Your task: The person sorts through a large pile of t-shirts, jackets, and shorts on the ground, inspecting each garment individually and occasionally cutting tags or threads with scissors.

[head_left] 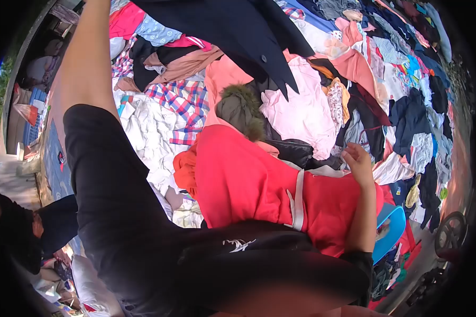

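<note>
My left arm stretches up along the left side, and its hand is beyond the top edge. A dark navy jacket (pixel 232 31) with a button hangs at the top; whatever holds it is out of the picture. My right hand (pixel 358 162) is raised over the near side of the pile, fingers loosely bent and apart, with nothing in them. Beneath it lies a bright red garment (pixel 243 179) with a white belt-like strip (pixel 298 203), close against my body. Just past the red cloth are a pale pink top (pixel 301 105) and an olive piece with fur trim (pixel 238 111).
A wide heap of mixed clothes spreads ahead, including a plaid shirt (pixel 182 103) and white cloth (pixel 150 132). A light blue plastic container (pixel 392 230) stands at my right, near a wheel (pixel 450 235). Another person in dark clothing (pixel 16 227) is at the left edge.
</note>
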Demonstrator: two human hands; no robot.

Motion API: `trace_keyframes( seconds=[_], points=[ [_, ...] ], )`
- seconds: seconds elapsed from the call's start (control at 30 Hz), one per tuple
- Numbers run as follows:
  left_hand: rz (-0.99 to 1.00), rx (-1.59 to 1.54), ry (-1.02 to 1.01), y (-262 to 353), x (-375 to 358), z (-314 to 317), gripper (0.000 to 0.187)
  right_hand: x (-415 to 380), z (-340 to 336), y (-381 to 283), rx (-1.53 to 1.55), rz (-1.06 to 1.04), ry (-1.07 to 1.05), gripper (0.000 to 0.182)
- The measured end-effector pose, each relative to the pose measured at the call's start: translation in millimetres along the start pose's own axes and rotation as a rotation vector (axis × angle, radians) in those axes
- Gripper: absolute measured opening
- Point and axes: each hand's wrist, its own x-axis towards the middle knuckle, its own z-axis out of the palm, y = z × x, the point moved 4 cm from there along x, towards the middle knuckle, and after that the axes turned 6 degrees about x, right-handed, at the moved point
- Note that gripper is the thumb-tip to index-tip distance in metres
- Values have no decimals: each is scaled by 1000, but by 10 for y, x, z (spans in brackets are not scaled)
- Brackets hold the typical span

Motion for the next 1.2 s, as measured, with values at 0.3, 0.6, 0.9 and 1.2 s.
trace_keyframes(
  seconds=[0.3, 0.6, 0.9, 1.2],
  points=[
    [264, 664, -393, -3267, 263, -1464, 21, 508, 325, -14, 82, 8, -18, 32],
    [-168, 863, -1646, -5044, -3492, -791, 17, 477, 451, 125, -87, 77, -42, 27],
    [542, 1386, -1621, -5353, -3820, 222, 32, 445, 377, -100, -139, -38, 15, 28],
    [673, 1300, -1539, -5144, -4219, 247, 31, 374, 161, -6, -195, -32, 71, 32]
  ],
)
